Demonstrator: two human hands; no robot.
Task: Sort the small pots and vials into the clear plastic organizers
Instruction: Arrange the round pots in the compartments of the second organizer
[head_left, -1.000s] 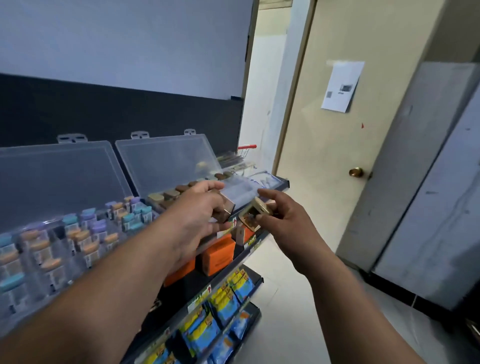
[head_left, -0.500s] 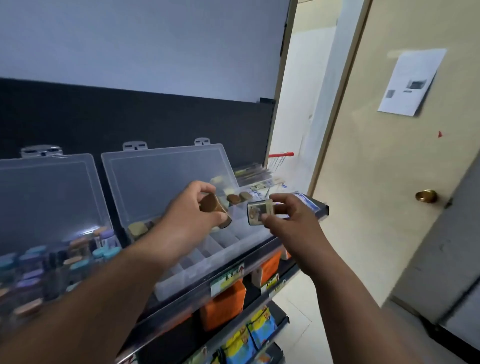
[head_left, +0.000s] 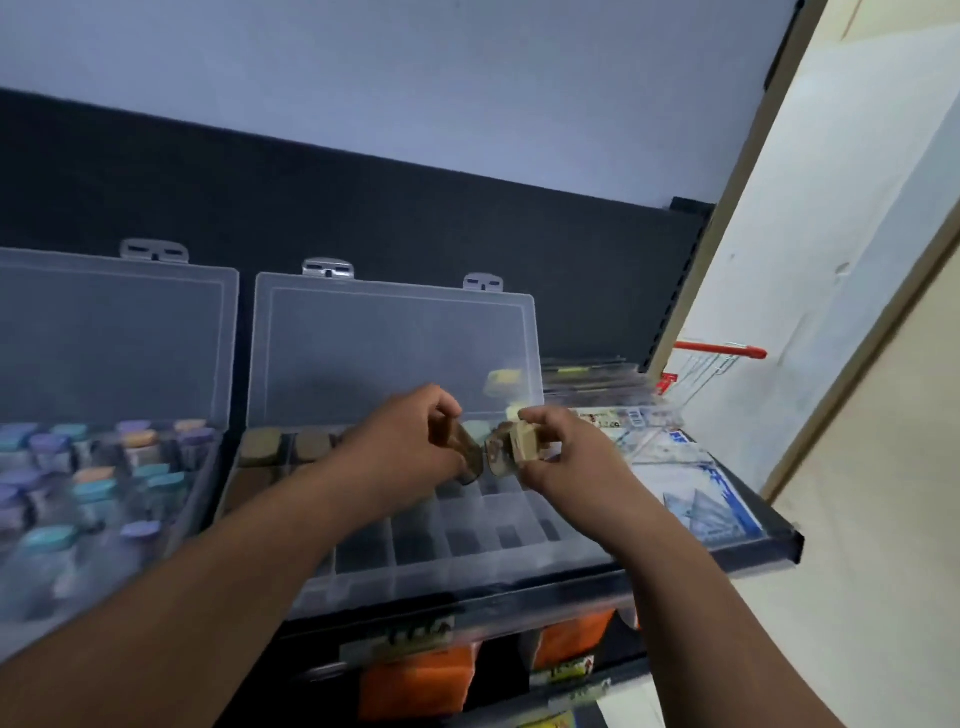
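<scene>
Head view, looking down on a black shelf set against a dark back panel. Two clear plastic organizers sat side by side on it, both with lids standing open. Left organizer was packed with coloured-cap pots in teal, purple and orange; they were blurred and the count was unclear. Right organizer showed mostly bare compartments. A few brown-capped pots stood in its back-left row, and its lid leaned toward the back panel. Both hands were held above the middle of the right organizer, close together. Left hand: fingers curled round a brown pot, which was tilted; its detail was lost to blur. Right hand: fingers and thumb pinched a small tan-capped pot. The two pots were just beside one another, possibly touching; motion blur kept me from telling which. Neither pot sat in a compartment; both were in the air over the organizer's middle rows. Right of that organizer, blue-and-white packets lay on the shelf. Orange boxes stood on the tier below the shelf edge. A red-handled trolley showed past the shelf's far right end, by the pale wall.
</scene>
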